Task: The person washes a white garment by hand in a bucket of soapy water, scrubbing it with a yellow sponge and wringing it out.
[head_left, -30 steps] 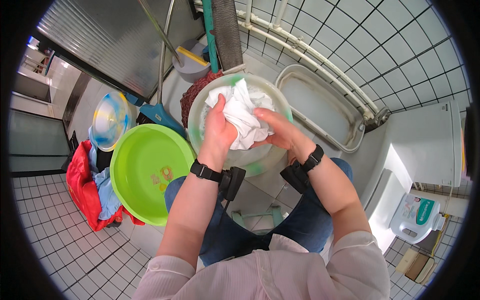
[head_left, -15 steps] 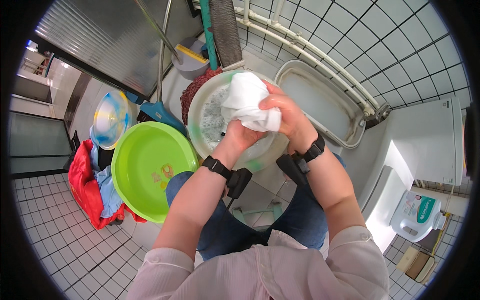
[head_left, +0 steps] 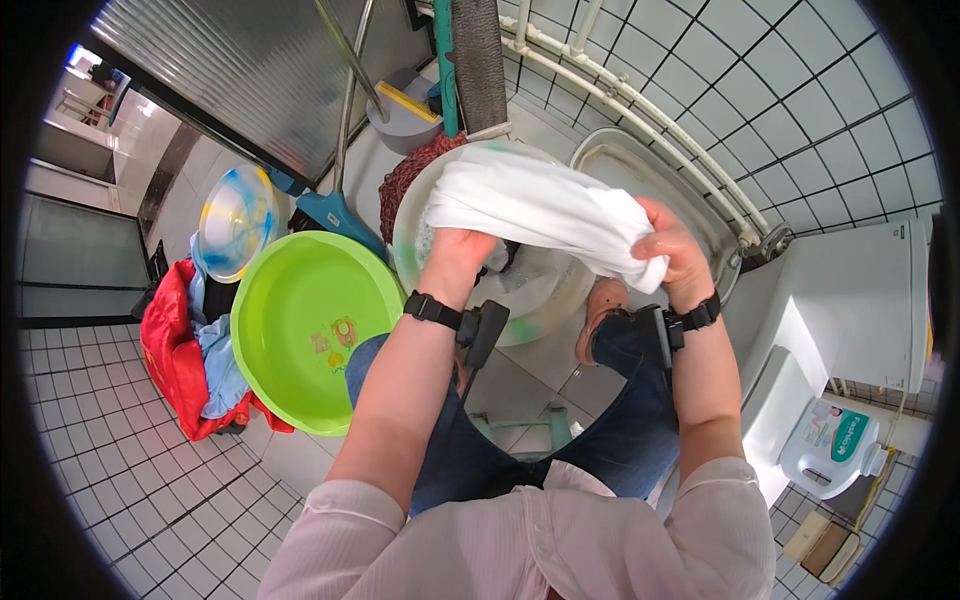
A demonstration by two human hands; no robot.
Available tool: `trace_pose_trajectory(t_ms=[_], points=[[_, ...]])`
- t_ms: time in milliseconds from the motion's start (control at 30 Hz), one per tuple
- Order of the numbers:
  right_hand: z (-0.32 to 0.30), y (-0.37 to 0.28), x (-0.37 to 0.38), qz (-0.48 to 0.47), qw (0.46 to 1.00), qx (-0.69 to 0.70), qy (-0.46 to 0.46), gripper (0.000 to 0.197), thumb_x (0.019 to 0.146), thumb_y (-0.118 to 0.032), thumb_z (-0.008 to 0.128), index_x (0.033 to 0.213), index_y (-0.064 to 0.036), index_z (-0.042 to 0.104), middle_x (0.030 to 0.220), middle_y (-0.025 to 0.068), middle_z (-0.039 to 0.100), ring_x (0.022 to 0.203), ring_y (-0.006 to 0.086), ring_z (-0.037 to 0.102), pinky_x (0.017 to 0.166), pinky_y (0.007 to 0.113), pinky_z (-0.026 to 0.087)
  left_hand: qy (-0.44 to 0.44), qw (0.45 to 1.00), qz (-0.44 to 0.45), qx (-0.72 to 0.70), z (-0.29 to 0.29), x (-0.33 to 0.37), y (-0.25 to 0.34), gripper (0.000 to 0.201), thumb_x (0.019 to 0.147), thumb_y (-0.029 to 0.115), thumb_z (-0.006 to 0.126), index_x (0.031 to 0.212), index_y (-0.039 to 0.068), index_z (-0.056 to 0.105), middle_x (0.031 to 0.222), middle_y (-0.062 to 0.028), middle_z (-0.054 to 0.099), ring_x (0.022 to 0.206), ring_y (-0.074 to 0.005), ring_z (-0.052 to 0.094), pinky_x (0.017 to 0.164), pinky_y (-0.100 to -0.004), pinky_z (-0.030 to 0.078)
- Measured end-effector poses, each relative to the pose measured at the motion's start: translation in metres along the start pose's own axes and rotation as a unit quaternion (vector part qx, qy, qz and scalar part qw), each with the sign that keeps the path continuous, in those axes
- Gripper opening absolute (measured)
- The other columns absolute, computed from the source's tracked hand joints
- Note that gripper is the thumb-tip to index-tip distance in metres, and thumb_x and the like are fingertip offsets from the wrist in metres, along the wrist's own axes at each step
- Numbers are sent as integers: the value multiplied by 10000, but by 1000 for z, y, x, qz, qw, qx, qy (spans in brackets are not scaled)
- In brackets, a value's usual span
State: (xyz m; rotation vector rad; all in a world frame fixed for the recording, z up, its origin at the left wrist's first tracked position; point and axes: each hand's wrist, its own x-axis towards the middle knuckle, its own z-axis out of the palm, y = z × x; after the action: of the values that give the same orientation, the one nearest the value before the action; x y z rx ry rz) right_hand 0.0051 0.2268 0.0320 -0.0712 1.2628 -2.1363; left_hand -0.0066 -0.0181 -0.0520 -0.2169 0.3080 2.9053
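Observation:
A white cloth point(head_left: 540, 205) is stretched sideways between my hands over a pale basin with green patches point(head_left: 522, 331). My right hand point(head_left: 676, 250) grips its right end, thumb and fingers closed on the fabric. Under the left end is my left hand point(head_left: 462, 250), holding the cloth, its fingers mostly covered by it. Soapy water and a dark item point(head_left: 512, 254) show in the basin below the cloth; what the item is cannot be made out. The cloth is slightly smeared by motion.
Left of the basin stands a green tub point(head_left: 300, 330), beside red and blue clothes point(head_left: 172, 350) and a clear blue-yellow basin point(head_left: 236, 225). A broom point(head_left: 340, 218) and grey dustpan point(head_left: 405, 120) stand behind. At right are a long trough point(head_left: 600, 150) and a detergent jug point(head_left: 830, 445).
The bunched cloth has been spread out into a long stretch. My right hand has moved right and slightly nearer, away from my left. The view has shifted slightly.

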Motion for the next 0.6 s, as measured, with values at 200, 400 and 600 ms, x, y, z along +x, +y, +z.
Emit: trace_pose_trajectory(t_ms=[200, 400, 600], points=[[-27, -8, -8, 39, 996, -80, -25, 569, 511, 31, 591, 1074, 72, 523, 995, 120, 591, 878, 200, 574, 829, 296, 442, 46, 999, 21, 8, -11, 7, 2, 358, 891, 304, 411, 1160, 78, 479, 1175, -76, 507, 1100, -246, 463, 963, -407, 353], [-33, 2, 18, 11, 994, -36, 104, 626, 550, 29, 553, 1166, 32, 441, 1083, 144, 529, 983, 223, 534, 866, 310, 428, -137, 987, -49, -62, 47, -9, 6, 455, 889, 357, 378, 1217, 45, 416, 1236, -119, 458, 1165, -261, 403, 1015, -401, 279], [-38, 22, 33, -46, 852, -467, 233, 599, 646, -57, 556, 1230, -74, 423, 1157, 169, 458, 1104, 277, 436, 919, 350, 361, -41, 984, -175, 4, 40, -13, -3, 492, 865, 417, 374, 1142, 22, 471, 1193, -134, 485, 1112, -283, 447, 985, -419, 310]])
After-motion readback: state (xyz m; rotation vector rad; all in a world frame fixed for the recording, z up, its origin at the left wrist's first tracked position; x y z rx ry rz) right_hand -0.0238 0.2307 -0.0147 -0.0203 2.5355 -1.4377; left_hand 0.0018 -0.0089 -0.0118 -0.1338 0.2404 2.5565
